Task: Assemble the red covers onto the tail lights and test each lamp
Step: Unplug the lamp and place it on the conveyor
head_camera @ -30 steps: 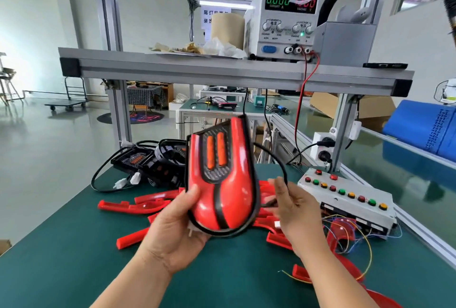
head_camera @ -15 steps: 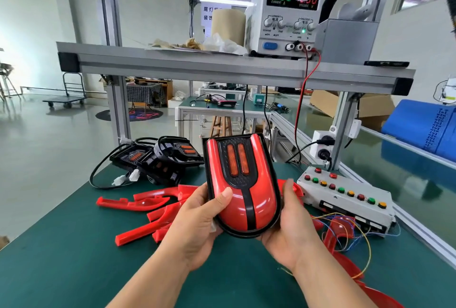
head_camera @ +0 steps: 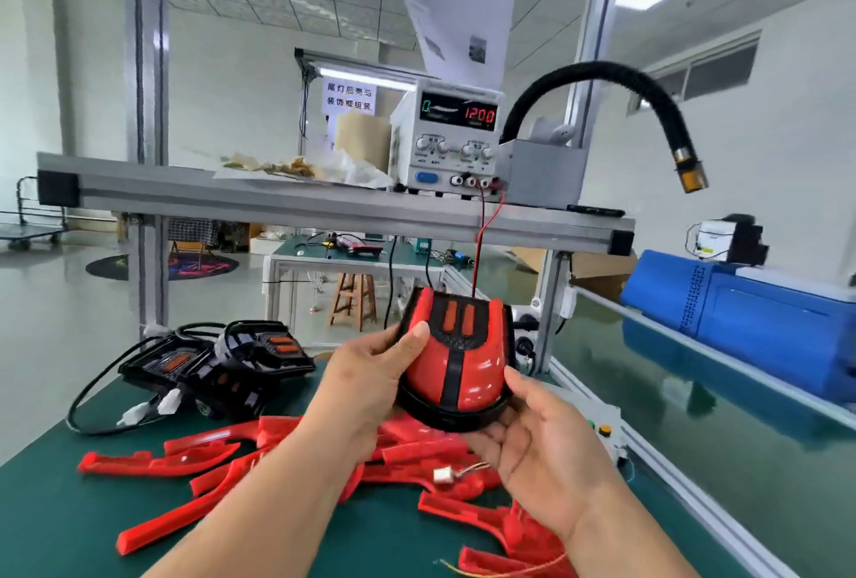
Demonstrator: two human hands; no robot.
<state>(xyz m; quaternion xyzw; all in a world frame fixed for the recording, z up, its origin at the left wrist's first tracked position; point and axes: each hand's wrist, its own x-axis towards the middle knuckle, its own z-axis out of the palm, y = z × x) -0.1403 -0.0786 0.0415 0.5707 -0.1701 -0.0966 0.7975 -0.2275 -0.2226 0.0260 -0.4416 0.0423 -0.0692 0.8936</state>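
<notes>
Both hands are on it now: the tail light [head_camera: 456,373], red cover [head_camera: 481,364] on its face, is held up just above the green bench [head_camera: 55,522], over the heap of loose covers [head_camera: 185,461]. The left hand [head_camera: 366,378] grips the left flank, thumb pressed flat on the cover's shoulder, its other fingers hidden behind. The right hand [head_camera: 546,452] cradles the rounded end from below, thumb hooked on the right rim. To my eye this is the seating check, so squeeze evenly round the black rim, look for a flush seam all the way, and keep thumbs off the orange strips. The lamp's long axis runs away from the person: rounded end near, the broad end with the twin strips pointing at the shelf, face tilted up.
</notes>
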